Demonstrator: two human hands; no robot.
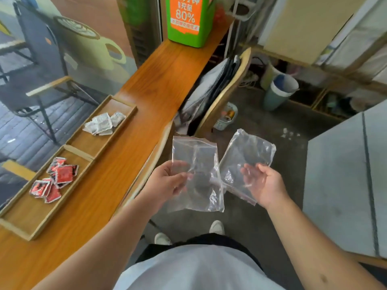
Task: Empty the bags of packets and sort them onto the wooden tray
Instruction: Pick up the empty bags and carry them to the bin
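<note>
1. Clearly, the left hand (167,181) pinched 1 clear zip bag (195,170), thumb curled over its lower part, held above the floor beside the wooden counter (159,80).
2. The right hand (265,185) lay palm up, fingers loosely spread, with a second clear bag (247,155) resting across it; both bags looked empty.
3. On the counter sat the wooden tray (117,132) with 2 compartments.
4. Its far compartment held white packets (103,123); its near compartment held red packets (55,180).
5. A green box (187,19) stood at the counter's far end.
</note>
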